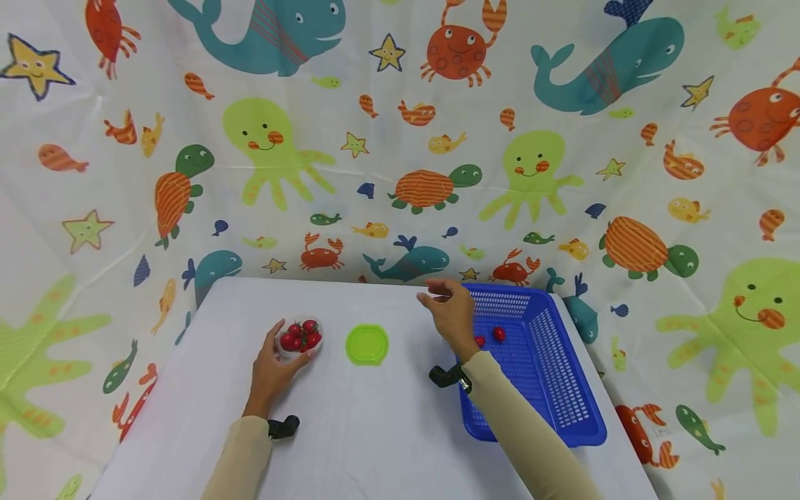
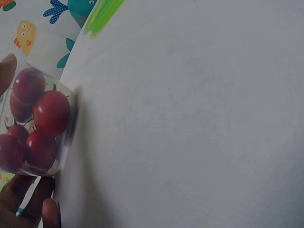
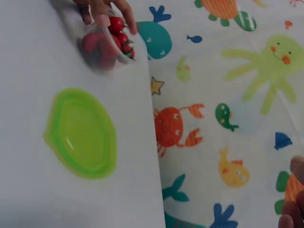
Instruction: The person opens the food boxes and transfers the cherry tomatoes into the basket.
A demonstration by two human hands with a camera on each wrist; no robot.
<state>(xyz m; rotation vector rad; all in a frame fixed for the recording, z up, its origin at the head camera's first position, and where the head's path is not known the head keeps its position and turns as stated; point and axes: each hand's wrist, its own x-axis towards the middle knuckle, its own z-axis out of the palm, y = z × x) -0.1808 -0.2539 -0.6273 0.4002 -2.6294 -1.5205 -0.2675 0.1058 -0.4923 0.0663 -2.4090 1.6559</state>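
My left hand [image 1: 275,368] grips a small clear plastic container [image 2: 71,111], its thumb and fingers around the sides. Several red cherry tomatoes [image 1: 301,336] fill it, some with green stems. The container stands on the white table at the left. To its right lies a lime-green lid [image 1: 367,345], flat on the tabletop. My right hand [image 1: 455,314] is raised over the far left corner of a blue plastic basket [image 1: 531,389]. Its fingers are loosely bent, with a gap to the thumb and nothing visible between them. Two tomatoes [image 1: 498,334] show inside the basket, one partly behind the right wrist.
The white table [image 1: 375,444] ends at a far edge just behind the container and basket. A curtain [image 1: 400,153] printed with sea animals hangs behind and around it. Black wrist devices [image 1: 284,427] sit on both wrists.
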